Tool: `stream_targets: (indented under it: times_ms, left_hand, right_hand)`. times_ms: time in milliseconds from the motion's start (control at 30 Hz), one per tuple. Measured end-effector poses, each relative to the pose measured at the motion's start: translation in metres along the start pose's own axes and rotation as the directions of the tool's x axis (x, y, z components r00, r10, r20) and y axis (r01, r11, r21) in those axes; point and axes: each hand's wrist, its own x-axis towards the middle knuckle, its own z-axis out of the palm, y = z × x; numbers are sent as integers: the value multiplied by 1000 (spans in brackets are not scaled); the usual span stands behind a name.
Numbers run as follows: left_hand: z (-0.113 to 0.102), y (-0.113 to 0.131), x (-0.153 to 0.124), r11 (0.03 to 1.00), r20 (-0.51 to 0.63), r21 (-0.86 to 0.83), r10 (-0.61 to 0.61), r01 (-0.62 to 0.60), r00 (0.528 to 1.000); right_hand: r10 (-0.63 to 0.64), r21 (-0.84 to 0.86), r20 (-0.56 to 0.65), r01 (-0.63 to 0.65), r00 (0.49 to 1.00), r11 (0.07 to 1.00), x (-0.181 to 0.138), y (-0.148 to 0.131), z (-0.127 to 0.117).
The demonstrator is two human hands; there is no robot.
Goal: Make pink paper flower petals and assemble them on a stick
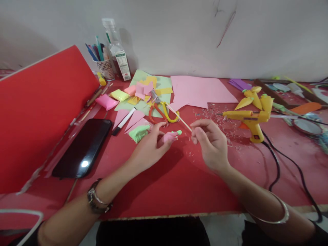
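My left hand point(150, 145) pinches a small pink clay piece with a green tip point(171, 136) just above the red table point(164, 184). My right hand point(210, 140) is closed on a thin wooden stick point(178, 117) that slants up and to the left, its near end close to the clay piece. A lump of green clay point(139, 132) lies on the table just left of my left hand. Orange and yellow scissors point(161, 111) rest beyond the hands, partly under the stick.
A yellow glue gun point(252, 119) stands at right, its black cord point(275, 160) trailing to the table edge. A black phone point(83, 147) lies at left beside a raised red board point(38, 112). Pink paper point(200, 90), paper scraps, clay packets, a pen cup point(105, 66) and a bottle point(119, 54) sit at the back.
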Motion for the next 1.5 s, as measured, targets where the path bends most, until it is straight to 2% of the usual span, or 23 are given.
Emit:
stream_targets:
  times_ms: [133, 267, 333, 400, 500, 600, 700, 800, 900, 1000, 1067, 1133, 1300, 1500]
  left_hand:
    - [1, -2, -3, 941, 10, 323, 100, -97, 995]
    - [0, -2, -3, 872, 23, 460, 178, -169, 984]
    - [-4, -1, -1, 857, -35, 476, 241, -195, 970]
    - [-12, -1, 2, 834, -141, 511, 320, -208, 937]
    - [-28, -3, 7, 734, -239, 663, 393, -146, 888]
    - [-39, -10, 10, 586, -256, 810, 339, 10, 905]
    - [-41, -18, 10, 473, -189, 880, 277, 38, 942]
    - [-40, -22, 9, 442, -120, 897, 236, 4, 964]
    - [-41, -19, 10, 482, -111, 876, 248, -23, 962]
    - [-39, -11, 10, 580, -77, 801, 345, -148, 936]
    - [-34, -6, 9, 636, -44, 728, 415, -255, 909]
    - [-27, -3, 6, 651, 4, 678, 459, -340, 888]
    - [-17, 0, 1, 598, 60, 656, 567, -461, 821]
    - [-16, 1, 0, 478, 91, 717, 658, -508, 748]
  right_hand:
    - [12, 19, 14, -12, 1000, 1000, 0, 1, -1]
    - [11, 36, 16, -12, 1000, 999, 0, 1, -1]
    - [10, 39, 11, -11, 1000, 999, 0, 1, -1]
    - [3, 48, 7, -3, 1000, 999, 0, 1, -1]
    - [-11, 58, 11, 10, 1000, 998, 0, 2, -1]
    - [-13, 50, 12, 12, 1000, 999, 0, 3, -1]
    - [-5, 35, 14, 4, 1000, 999, 0, 3, -1]
    - [6, 22, 22, -6, 1000, 1000, 1, 2, -1]
    - [9, 11, 30, -9, 1000, 1000, 1, 3, 0]
    - [-16, -31, 61, 18, 998, 999, 0, 3, 1]
    - [-44, -68, 130, 53, 990, 996, -1, 4, 2]
    - [-77, -91, 214, 98, 974, 991, -2, 3, 2]
    - [-150, -153, 347, 214, 926, 965, -3, 1, 2]
    - [-150, -185, 359, 228, 921, 956, -5, 2, 2]
